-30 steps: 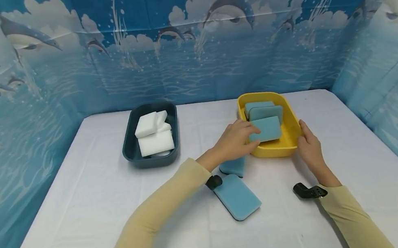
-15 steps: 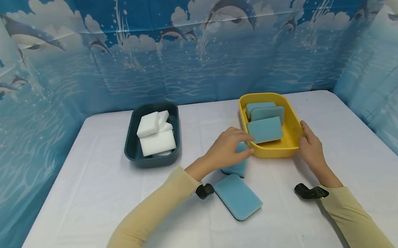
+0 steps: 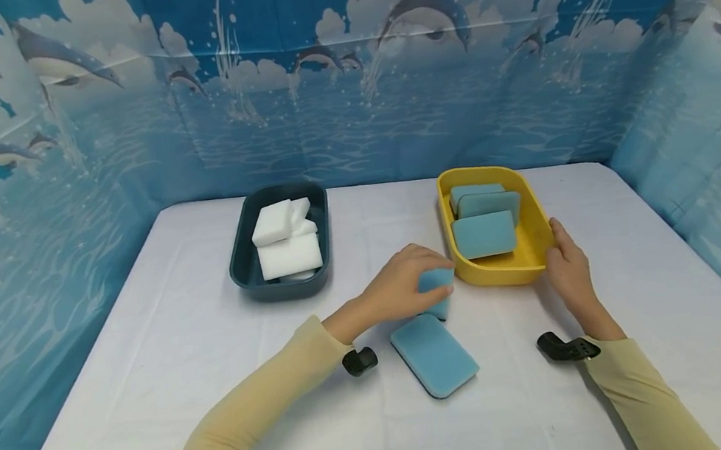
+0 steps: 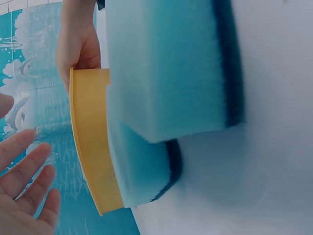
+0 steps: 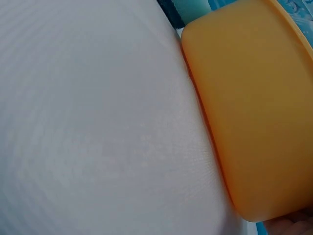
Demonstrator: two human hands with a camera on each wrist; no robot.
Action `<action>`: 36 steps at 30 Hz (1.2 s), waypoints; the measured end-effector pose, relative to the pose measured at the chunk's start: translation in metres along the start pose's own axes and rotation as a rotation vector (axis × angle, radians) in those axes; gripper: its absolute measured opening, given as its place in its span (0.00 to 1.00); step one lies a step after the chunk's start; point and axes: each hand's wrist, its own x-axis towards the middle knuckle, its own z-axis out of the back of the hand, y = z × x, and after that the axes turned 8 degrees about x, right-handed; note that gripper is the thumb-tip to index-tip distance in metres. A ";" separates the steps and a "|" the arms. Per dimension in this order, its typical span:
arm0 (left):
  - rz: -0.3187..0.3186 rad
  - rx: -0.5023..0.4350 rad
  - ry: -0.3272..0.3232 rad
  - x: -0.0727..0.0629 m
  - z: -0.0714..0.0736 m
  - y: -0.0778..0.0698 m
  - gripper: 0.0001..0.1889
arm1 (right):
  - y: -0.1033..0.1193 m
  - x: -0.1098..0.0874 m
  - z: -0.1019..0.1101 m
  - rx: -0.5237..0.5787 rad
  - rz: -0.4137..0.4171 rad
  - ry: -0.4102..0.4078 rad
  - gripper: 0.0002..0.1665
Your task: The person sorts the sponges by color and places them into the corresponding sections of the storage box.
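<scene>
My left hand (image 3: 407,283) is over a blue sponge (image 3: 435,283) lying just left of the yellow bin (image 3: 500,276) and partly hides it. In the left wrist view the left-hand fingers (image 4: 29,171) are spread and apart from the sponges. My right hand (image 3: 568,268) holds the bin at its near right corner; its fingers are mostly hidden in the right wrist view. A second blue sponge (image 3: 435,355) with a dark underside lies closer on the table. Inside the bin, several blue sponges (image 3: 485,234) lean on one another.
A dark green bin (image 3: 241,268) holding several white sponges (image 3: 290,255) stands at the back left. White cloth covers the table (image 3: 148,353). A dolphin-print curtain (image 3: 349,122) hangs behind and along both sides.
My left hand has drawn back from the yellow bin, moving left and toward me, to the sponge beside the bin. The right hand stays at the bin's corner.
</scene>
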 end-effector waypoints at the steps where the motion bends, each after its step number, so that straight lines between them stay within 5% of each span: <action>1: -0.001 -0.001 0.005 -0.002 0.000 0.000 0.20 | 0.000 0.000 0.000 0.001 -0.002 -0.002 0.33; 8: -0.054 -0.029 0.056 -0.014 -0.002 0.005 0.21 | -0.001 0.001 0.001 -0.001 -0.009 -0.009 0.33; 20: -0.192 -0.081 0.284 -0.033 -0.006 0.004 0.28 | -0.002 0.001 0.002 -0.001 -0.017 -0.025 0.33; 26: -0.244 -0.089 0.342 -0.036 -0.008 0.001 0.34 | 0.000 0.000 0.001 -0.001 -0.006 -0.028 0.33; 36: -0.285 0.005 0.451 -0.039 -0.015 0.000 0.41 | -0.001 0.001 -0.001 -0.008 0.004 -0.016 0.33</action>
